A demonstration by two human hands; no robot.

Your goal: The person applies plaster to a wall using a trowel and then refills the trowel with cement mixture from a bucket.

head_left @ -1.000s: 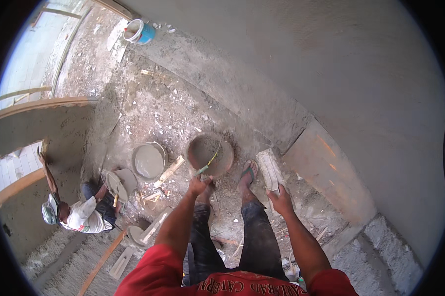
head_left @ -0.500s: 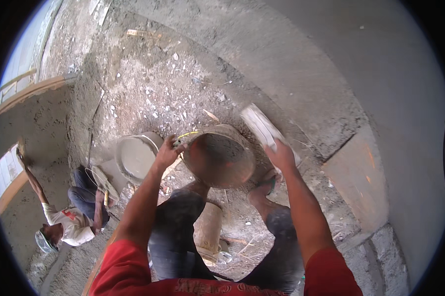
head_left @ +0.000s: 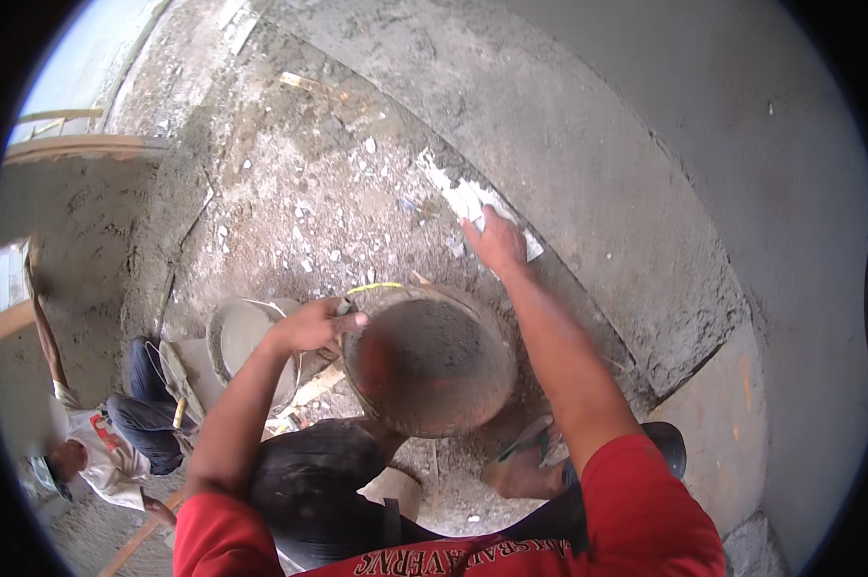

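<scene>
A round, mortar-stained bucket (head_left: 496, 399) stands in front of my knees, tilted toward me, with grey material inside. My left hand (head_left: 311, 327) is closed on its left rim, the thumb lying over the edge. A strip of yellow shows along the far rim. Farther out, my right hand (head_left: 498, 240) grips a whitish, flat oblong piece (head_left: 466, 196) at its near part. That piece is down by the foot of the grey sloping surface; glare and blur hide what it is made of.
Left of the bucket stands a second bucket (head_left: 242, 337) of pale grey mix. At far left a co-worker (head_left: 117, 457) in a light shirt reaches up to the wall. Rubble and white chips (head_left: 333, 216) litter the ground. A plastered grey wall (head_left: 742, 135) rises right.
My right hand has carried the whitish piece forward and left, from beside the bucket to the slope's foot. The bucket now sits nearer to me in view, my left hand still at its rim.
</scene>
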